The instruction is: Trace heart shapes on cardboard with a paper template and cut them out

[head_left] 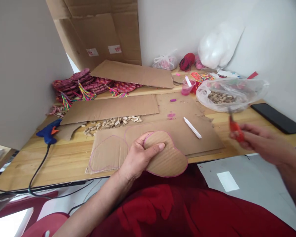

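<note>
My left hand [140, 153] grips a heart-shaped cardboard piece [169, 158] with a purple line along its edge, thumb on top, above my lap at the table's front edge. Out to the right, my right hand [259, 140] is closed around red-handled scissors [235, 129], blurred by motion, with the dark blades pointing up and away. Under and behind the cut-out lies a flat cardboard sheet [108, 153] with purple curved outlines drawn on it. A white marker-like stick [192, 127] rests on cardboard between my hands.
A blue glue gun [49, 131] with its cord lies at the left. Peanut shells [113, 122] lie beside a cardboard strip [113, 107]. Behind are woven pink items [84, 85]. At right are a plastic bag [251, 89] of shells, a cup [187, 88] and a black phone [277, 118].
</note>
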The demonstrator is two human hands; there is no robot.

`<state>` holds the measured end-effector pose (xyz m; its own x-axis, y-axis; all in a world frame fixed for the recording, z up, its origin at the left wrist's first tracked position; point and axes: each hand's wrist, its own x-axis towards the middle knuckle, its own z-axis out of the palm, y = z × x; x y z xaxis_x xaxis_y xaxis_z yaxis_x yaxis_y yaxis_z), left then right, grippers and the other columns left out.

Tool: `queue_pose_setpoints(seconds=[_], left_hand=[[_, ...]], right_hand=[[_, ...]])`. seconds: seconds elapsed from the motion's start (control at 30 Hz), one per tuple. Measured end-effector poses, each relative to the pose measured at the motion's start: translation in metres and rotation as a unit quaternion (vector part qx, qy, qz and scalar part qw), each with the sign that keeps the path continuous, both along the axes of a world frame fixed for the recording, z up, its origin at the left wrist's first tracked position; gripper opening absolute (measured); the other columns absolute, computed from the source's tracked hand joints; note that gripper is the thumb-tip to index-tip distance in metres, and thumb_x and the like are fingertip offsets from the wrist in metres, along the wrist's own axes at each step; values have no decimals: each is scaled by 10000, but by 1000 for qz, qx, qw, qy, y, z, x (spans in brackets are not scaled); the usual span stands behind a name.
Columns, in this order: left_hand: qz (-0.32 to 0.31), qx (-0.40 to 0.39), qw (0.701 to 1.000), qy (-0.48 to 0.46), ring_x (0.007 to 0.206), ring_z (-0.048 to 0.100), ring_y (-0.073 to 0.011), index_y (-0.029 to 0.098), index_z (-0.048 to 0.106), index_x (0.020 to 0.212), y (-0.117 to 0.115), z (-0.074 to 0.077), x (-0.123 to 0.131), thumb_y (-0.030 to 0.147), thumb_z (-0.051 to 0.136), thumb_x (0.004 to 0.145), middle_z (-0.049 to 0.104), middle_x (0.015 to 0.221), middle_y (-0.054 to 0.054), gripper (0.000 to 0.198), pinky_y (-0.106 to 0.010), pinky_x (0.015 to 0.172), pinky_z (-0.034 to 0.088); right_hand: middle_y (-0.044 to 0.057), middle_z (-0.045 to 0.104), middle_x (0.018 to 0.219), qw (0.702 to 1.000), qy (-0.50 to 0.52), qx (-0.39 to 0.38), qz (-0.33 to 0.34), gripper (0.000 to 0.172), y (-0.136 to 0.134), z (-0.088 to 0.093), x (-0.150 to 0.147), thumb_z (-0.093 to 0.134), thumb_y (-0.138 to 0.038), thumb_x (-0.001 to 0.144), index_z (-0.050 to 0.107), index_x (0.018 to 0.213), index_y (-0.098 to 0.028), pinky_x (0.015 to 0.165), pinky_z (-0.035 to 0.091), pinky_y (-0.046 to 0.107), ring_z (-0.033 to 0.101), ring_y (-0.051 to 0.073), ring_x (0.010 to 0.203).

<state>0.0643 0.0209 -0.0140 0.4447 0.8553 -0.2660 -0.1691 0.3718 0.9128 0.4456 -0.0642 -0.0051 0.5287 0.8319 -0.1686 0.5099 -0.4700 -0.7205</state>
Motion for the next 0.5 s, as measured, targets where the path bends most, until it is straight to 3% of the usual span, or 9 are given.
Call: queue_pose_setpoints(seconds=[0.07, 0.17, 0.3, 0.43, 0.5], left_hand=[[2, 4, 1000, 1, 867, 675, -158, 227, 776, 1089, 0, 1, 1, 408, 947, 701, 765, 991, -19, 462, -254, 801, 528], [1, 16, 1000, 10, 870, 680, -154, 224, 782, 1098, -3, 3, 2, 397, 951, 702, 778, 1001, -24, 464, -250, 811, 525], [-16, 10, 1000, 5, 862, 693, -162, 225, 788, 1101, -10, 9, -1, 401, 941, 717, 791, 1027, -33, 449, -275, 835, 540], [-27, 14, 1000, -8, 878, 701, -157, 233, 796, 1087, -15, 11, -6, 381, 933, 737, 801, 1023, -27, 404, -261, 835, 540], [-26, 18, 999, -16, 881, 700, -148, 235, 798, 1086, -16, 12, -8, 372, 934, 741, 803, 1023, -23, 395, -247, 828, 537]], right_hand=[[24, 602, 787, 975, 200, 0, 91, 502, -2, -2, -48, 771, -677, 761, 654, 993, -247, 497, 268, 298, 351, 107, 539], [-22, 515, 735, 923, 301, -7, 239, 469, 3, 5, -109, 724, -673, 849, 590, 900, -226, 548, 301, 276, 343, 107, 592], [-39, 449, 736, 897, 263, 4, 355, 444, 11, 20, -146, 745, -581, 878, 496, 796, -223, 602, 347, 267, 385, 123, 669], [-45, 429, 704, 893, 155, -15, 421, 434, 17, 31, -150, 730, -548, 897, 470, 769, -225, 557, 298, 265, 362, 121, 649], [-44, 434, 710, 887, 154, -22, 435, 419, 19, 34, -151, 702, -538, 920, 466, 772, -225, 564, 309, 267, 370, 122, 657]])
